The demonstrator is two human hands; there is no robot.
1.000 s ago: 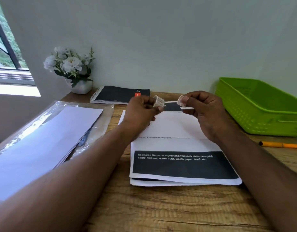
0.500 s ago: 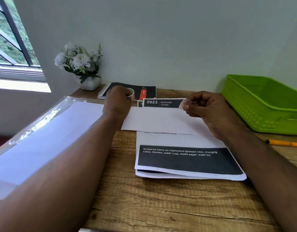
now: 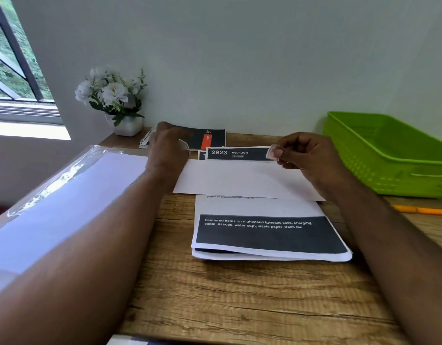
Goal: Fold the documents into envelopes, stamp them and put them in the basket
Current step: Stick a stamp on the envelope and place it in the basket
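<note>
The wooden surface (image 3: 240,307) carried a green plastic basket (image 3: 389,155) at right, printed documents (image 3: 269,235) and a white envelope (image 3: 240,180) across them. The right hand (image 3: 312,158) pinched a clear tape piece (image 3: 272,153); the left hand (image 3: 167,148) curled around a small tape roll (image 3: 184,144).

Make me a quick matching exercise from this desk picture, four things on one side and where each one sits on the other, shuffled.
Things:
1. flower pot
2. basket
3. pencil
4. notebook

Places:
A. far right of the desk
B. back left corner, near the window
C. right edge, in front of the basket
D. against the wall, beyond the left hand

Pairs: 1-B, 2-A, 3-C, 4-D
</note>
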